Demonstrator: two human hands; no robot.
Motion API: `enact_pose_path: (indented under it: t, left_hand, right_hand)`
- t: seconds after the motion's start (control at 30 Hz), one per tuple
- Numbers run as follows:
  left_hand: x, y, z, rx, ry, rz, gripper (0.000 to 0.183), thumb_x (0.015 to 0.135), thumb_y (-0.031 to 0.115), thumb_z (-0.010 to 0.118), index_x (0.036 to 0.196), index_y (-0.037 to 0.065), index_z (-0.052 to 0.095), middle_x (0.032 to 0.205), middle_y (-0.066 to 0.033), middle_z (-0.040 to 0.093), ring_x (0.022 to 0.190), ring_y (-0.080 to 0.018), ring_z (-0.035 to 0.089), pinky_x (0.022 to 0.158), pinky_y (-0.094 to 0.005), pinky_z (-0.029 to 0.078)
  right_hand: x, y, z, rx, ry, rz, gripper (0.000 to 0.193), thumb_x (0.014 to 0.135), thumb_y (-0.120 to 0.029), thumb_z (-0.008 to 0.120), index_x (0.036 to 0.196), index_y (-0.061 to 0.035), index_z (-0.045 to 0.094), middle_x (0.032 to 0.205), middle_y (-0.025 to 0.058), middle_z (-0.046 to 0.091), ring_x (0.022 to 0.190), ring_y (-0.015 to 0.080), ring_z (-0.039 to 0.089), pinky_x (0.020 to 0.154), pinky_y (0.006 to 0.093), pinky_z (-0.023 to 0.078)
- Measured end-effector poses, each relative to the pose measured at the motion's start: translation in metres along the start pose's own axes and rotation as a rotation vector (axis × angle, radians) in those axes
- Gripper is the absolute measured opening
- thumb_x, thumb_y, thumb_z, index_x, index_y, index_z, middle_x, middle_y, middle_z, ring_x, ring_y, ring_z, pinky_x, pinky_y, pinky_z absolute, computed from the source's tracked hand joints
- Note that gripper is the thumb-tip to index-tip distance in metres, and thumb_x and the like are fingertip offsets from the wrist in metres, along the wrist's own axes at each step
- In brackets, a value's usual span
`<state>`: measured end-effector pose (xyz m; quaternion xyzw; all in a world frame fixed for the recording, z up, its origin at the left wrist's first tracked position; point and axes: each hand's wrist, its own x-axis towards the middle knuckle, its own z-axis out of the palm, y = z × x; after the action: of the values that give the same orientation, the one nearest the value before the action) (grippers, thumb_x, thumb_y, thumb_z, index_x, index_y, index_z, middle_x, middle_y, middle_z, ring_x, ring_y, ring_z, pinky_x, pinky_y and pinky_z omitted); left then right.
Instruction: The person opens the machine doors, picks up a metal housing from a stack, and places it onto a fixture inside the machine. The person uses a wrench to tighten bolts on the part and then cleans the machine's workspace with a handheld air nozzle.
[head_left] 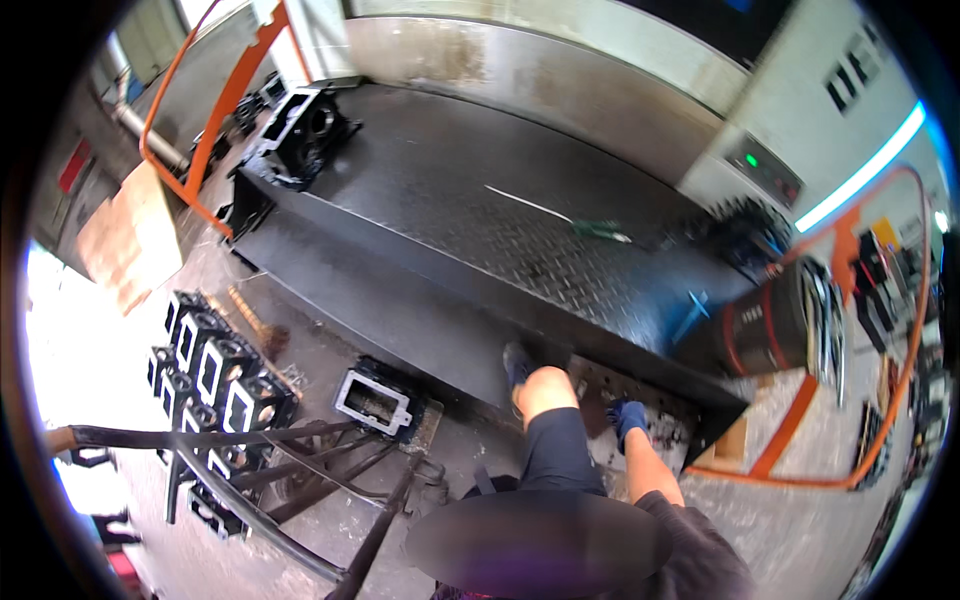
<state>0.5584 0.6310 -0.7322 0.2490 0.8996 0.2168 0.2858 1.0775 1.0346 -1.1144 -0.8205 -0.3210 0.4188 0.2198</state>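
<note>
dark oval [540, 545] at lower edge blurred; it hides whatever lies behind. both hands out of sight. sleeve [703, 548] and black frame [377, 532] run off lower edge. panel [710, 25] cut by top edge. bits [663, 425] beside right shoe [629, 417] too small to identify.

The person is wearing dark navy fabric shorts [565, 452], a dark shoe [515, 366] and, right-hand side, loose blackish-brown cloth [700, 550].

The bare right forearm [651, 466] reaches forward, the blue-covered right hand's [628, 416] grip unclear.
</note>
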Motion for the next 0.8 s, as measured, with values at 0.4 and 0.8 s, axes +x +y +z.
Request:
enact_pose_path:
  t: [0.4, 0.8]
  left_hand:
    - [0.102, 0.277, -0.069, -0.260, -0.181, -0.169, 0.039, 0.082, 0.021, 0.059, 0.116, 0.003, 0.054, 0.108, -0.0178, 0.060, 0.100, -0.0295, 0.059, 0.086, -0.0374, 0.045]
    - [0.394, 0.407, -0.202, -0.239, -0.076, 0.139, 0.039, 0.090, 0.018, 0.054, 0.125, 0.003, 0.049, 0.120, -0.0173, 0.055, 0.108, -0.0268, 0.056, 0.094, -0.0360, 0.042]
  right_hand:
    - [-0.124, -0.440, 0.018, 0.501, -0.714, 0.008, 0.033, 0.091, -0.027, 0.040, 0.099, -0.0036, 0.061, 0.086, 0.0163, 0.066, 0.074, 0.0275, 0.062, 0.066, 0.0376, 0.050]
    - [-0.239, -0.905, 0.049, 0.069, -0.425, -0.516, 0.021, 0.089, -0.026, 0.055, 0.093, -0.0067, 0.062, 0.084, 0.0090, 0.066, 0.073, 0.0210, 0.062, 0.069, 0.0362, 0.049]
